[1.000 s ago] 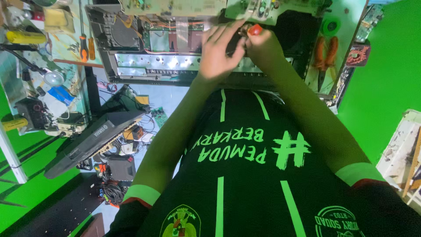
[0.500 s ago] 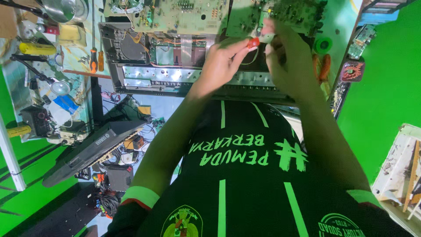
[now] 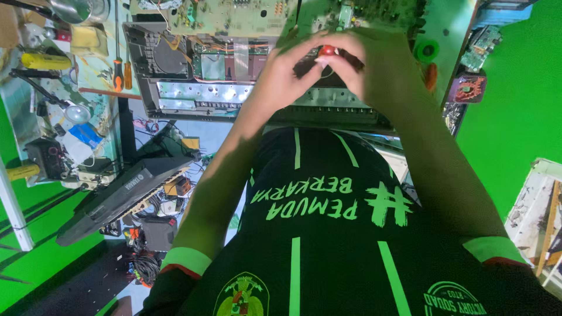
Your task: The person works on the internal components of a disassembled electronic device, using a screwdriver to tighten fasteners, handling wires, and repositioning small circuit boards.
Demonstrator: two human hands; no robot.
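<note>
Left hand (image 3: 281,79): forearm rising from the lower left beside the black shirt with green lettering (image 3: 328,234), wrist bent inward, fingers curled toward the right hand. Right hand (image 3: 374,67): forearm rising from the lower right, hand arched over from the right, fingers folded down to meet the left.

Small red rounded piece (image 3: 326,51): sits at the meeting point of both hands, between the left fingertips and the right thumb and forefinger. Both hands are pressed together on it in a pinch; only its top shows, and what it is attached to is hidden by the fingers.

Opened grey electronic chassis with metal strip and orange wiring (image 3: 199,76): directly beneath and to the left of the pinch. Green circuit board (image 3: 234,14): beyond the pinch, up-left. Orange-handled screwdriver (image 3: 118,73): well left of the grip, on the cluttered bench. Green tape roll (image 3: 426,50): just right of the right hand. Dark keyboard casing (image 3: 123,193): below-left, near the left elbow.
</note>
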